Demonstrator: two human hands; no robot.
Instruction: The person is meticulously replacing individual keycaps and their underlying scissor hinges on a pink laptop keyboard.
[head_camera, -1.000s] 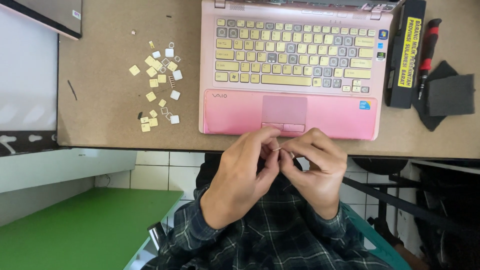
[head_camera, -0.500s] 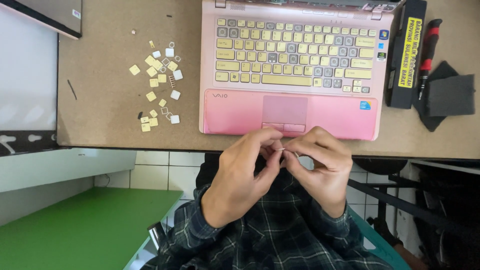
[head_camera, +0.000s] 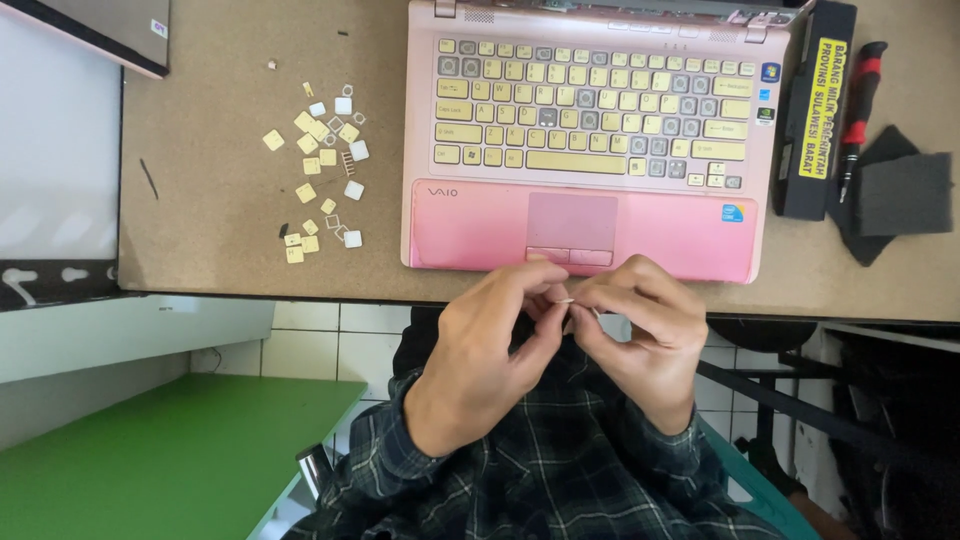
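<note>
Little had shifted: the left hand (head_camera: 490, 355) and right hand (head_camera: 640, 335) stayed pinched fingertip-to-fingertip on a tiny pale part (head_camera: 565, 300), possibly a keycap, held level between them below the pink laptop (head_camera: 590, 225).

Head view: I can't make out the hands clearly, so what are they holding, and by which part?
Both the left hand and right hand pinch a tiny pale piece between their fingertips, by its edges; its kind cannot be told.
</note>
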